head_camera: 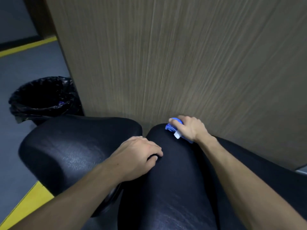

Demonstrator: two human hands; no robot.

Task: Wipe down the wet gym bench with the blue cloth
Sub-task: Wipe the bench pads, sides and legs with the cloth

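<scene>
My right hand (189,128) presses the blue cloth (171,127) onto the far end of the counter's long black pad (174,188), right up against the wooden panel (182,55); my grip is curled over the bunched cloth, a white tag poking out beneath. My left hand (139,155) rests on the pad's left edge, fingers curled over it. The seat pad (66,150) lies left, with a black-lined bin (43,97) beyond it.
</scene>
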